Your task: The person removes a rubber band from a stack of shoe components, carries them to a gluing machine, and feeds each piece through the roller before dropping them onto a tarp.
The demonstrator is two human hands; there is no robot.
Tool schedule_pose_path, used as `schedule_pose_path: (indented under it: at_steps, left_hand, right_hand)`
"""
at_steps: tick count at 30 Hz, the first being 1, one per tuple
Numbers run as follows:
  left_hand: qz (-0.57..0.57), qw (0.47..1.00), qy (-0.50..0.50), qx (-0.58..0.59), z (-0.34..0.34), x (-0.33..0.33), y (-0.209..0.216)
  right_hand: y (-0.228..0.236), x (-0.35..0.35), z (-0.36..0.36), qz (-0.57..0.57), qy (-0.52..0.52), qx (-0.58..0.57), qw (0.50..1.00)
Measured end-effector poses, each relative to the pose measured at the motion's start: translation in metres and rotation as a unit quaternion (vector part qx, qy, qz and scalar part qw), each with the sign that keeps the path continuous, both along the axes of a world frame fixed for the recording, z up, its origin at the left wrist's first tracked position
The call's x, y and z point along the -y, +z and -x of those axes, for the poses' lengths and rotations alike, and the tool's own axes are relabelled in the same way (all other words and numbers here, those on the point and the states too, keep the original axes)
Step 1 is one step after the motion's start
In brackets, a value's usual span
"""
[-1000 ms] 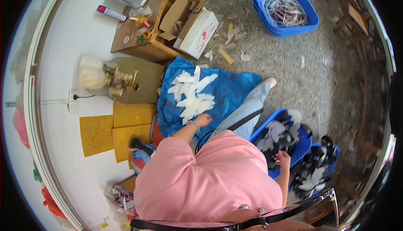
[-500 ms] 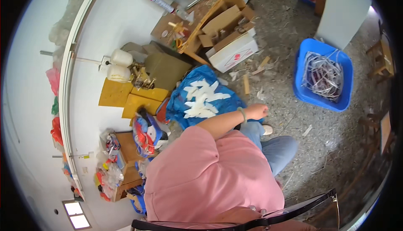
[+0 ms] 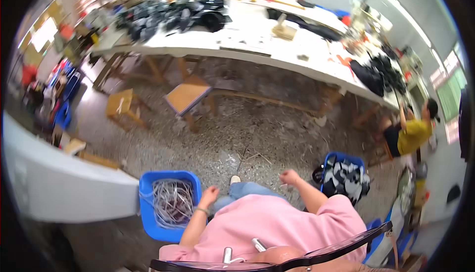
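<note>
My left hand (image 3: 210, 194) hangs beside my thigh, its fingers loosely curled, with nothing visible in it. It is nearest to a blue plastic tub (image 3: 195, 185) filled with tangled pale strips (image 3: 172, 200), but does not touch it. My right hand (image 3: 289, 176) is held out in front of my right side, fingers curled in, and no held thing shows in it. To its right stands another blue tub (image 3: 328, 165), heaped with black and grey cut pieces (image 3: 345, 180).
A long white-topped table (image 3: 198, 42) crosses ahead, with black piles (image 3: 163, 20) and more black pieces (image 3: 381, 74) on it. Wooden stools (image 3: 189, 94) stand before it. A co-worker in yellow (image 3: 415, 133) sits at its right end. A pale partition (image 3: 74, 188) rises at left.
The view has swung right, from the wall and blue sheet with white pieces to the long table. The strip-filled tub is now on my left, and my right hand has come into sight.
</note>
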State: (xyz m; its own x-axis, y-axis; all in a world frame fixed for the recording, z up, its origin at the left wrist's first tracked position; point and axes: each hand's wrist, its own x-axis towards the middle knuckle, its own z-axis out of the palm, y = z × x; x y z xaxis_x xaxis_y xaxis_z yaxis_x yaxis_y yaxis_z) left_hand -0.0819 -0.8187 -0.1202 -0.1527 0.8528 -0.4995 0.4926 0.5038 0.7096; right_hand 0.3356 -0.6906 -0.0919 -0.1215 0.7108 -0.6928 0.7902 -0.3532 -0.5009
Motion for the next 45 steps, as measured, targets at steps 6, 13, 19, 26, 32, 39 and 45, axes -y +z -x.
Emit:
schedule_pose_path:
  at_steps: [6,13,19,26,32,39,45]
  left_hand:
    - [-0.115,0.99,-0.058,0.051,0.003,-0.299,0.043]
    - [-0.162,0.954,-0.22,0.124,-0.075,-0.562,0.068]
    - [-0.096,0.917,-0.324,0.212,-0.183,-0.718,0.11]
    - [-0.112,0.927,-0.324,0.154,-0.359,-0.897,0.047]
    - [-0.076,0.968,-0.189,0.145,-0.455,-0.968,0.052]
    - [0.008,0.955,-0.188,0.23,-0.415,-0.995,0.037]
    - [0.144,0.877,-0.089,0.449,-0.378,-0.956,0.111]
  right_hand:
    - [0.036,-0.053,0.007,-0.037,-0.235,-0.112,0.965]
    - [-0.036,-0.085,-0.004,0.095,-0.541,-0.12,0.827]
    - [-0.019,-0.224,0.035,-0.001,-0.489,-0.07,0.869]
    - [0.076,-0.384,0.04,-0.112,-0.543,-0.205,0.807]
    - [0.075,-0.462,-0.073,-0.063,-0.55,-0.157,0.818]
    - [0.121,-0.598,-0.185,-0.114,-0.418,-0.195,0.88]
    - [0.173,-0.725,-0.164,-0.313,-0.225,-0.197,0.902]
